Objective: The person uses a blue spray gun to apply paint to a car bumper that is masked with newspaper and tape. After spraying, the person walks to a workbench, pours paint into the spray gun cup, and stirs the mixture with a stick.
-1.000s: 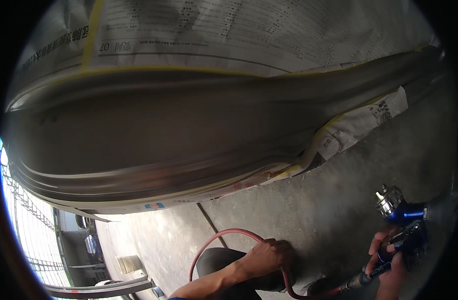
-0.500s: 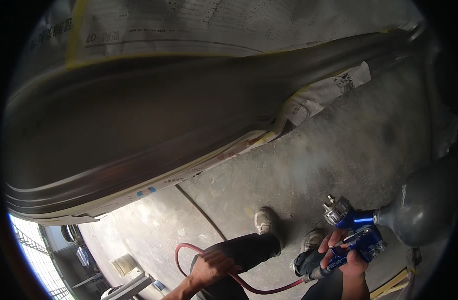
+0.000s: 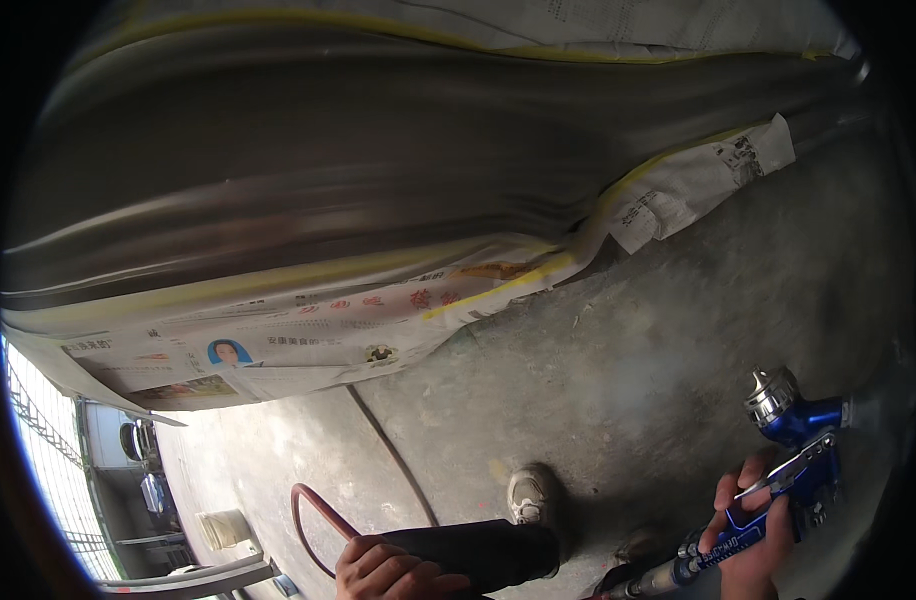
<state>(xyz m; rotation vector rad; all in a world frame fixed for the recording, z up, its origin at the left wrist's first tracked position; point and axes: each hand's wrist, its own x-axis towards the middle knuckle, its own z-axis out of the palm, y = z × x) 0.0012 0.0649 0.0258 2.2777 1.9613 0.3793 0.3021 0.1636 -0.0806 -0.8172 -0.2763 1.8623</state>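
My right hand (image 3: 753,535) grips a blue spray gun (image 3: 816,418) with a silver nozzle, fingers wrapped round its handle by the trigger lever. The gun's nozzle points up toward the panel, some way off from it. My left hand (image 3: 393,572), low in the picture, is closed round a red air hose (image 3: 326,512) that bends in a loop beside it. The hose's run between the hands is mostly out of sight. Ahead stretches a dark grey vehicle body panel (image 3: 308,150), with masking newspaper (image 3: 308,345) and yellow tape (image 3: 498,302) along its edges.
Concrete floor (image 3: 618,380) lies below the panel, with a thin dark line of hose or cable (image 3: 388,445) across it. My shoe (image 3: 530,495) stands near the middle. At the left are a whitish bucket (image 3: 223,528), a grey metal beam (image 3: 193,582) and parked vehicles.
My right hand and the spray gun have moved right. My left hand has shifted lower and left with the hose. The view has moved, showing more of the newspaper under the panel.
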